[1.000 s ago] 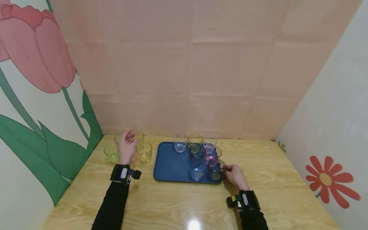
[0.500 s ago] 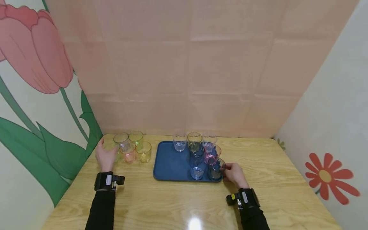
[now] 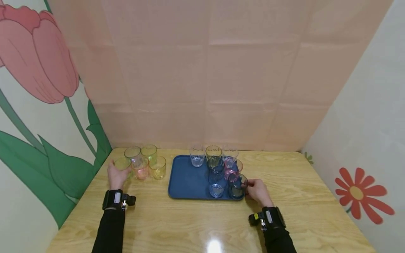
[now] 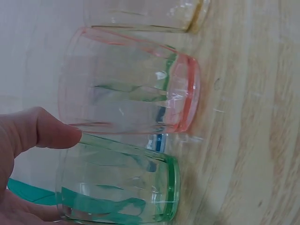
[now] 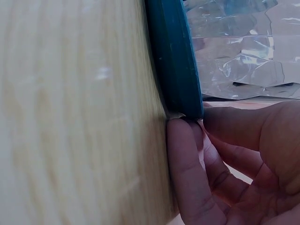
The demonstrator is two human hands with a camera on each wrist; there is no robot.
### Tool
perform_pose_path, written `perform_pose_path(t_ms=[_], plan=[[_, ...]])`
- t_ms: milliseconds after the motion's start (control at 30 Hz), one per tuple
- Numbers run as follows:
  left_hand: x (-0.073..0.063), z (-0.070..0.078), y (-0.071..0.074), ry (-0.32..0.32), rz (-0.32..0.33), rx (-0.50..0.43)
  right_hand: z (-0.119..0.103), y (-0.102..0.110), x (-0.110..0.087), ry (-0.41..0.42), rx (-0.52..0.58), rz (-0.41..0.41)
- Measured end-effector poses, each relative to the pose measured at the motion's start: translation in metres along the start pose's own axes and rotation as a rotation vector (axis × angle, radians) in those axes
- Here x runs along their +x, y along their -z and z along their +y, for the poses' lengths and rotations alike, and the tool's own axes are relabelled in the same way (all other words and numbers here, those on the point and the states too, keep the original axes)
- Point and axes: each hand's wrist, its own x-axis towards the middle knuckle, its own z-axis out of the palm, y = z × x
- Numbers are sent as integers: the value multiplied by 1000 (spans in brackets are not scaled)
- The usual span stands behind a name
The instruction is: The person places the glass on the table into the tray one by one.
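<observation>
My left hand point(image 3: 117, 176) holds a green-tinted drinking glass point(image 4: 117, 185) at the table's far left, the thumb at its rim and the fingers on its other side. A pink glass point(image 4: 126, 86) stands upright right beside it. At the right end of the blue tray point(image 3: 188, 182), my right hand point(image 3: 258, 193) pinches the tray's rim near the front corner; the right wrist view shows the thumb over the edge and fingertips low against it. Nearest to this hand on the tray is a dark grey glass point(image 3: 236, 189).
Beside the pink glass stand a yellow glass point(image 3: 157, 168), a yellow-green glass point(image 3: 149, 151) and a purplish one point(image 3: 133, 151). The tray bears several more glasses, among them a blue one point(image 3: 216, 189) and a clear one point(image 3: 197, 160). A pinkish covering point(image 3: 202, 77) rises behind the table.
My left hand has moved left and down from above the glasses and now holds the green glass. The right hand has stayed at the tray's edge.
</observation>
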Motion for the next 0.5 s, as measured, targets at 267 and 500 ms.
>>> perform_pose_path(t_ms=[267,500], plan=[[5,-4,-2,23,-6,-23,0,-1,2,-9,-9,-3],[6,-8,-1,42,-6,-25,1,-2,2,-17,-7,-3]])
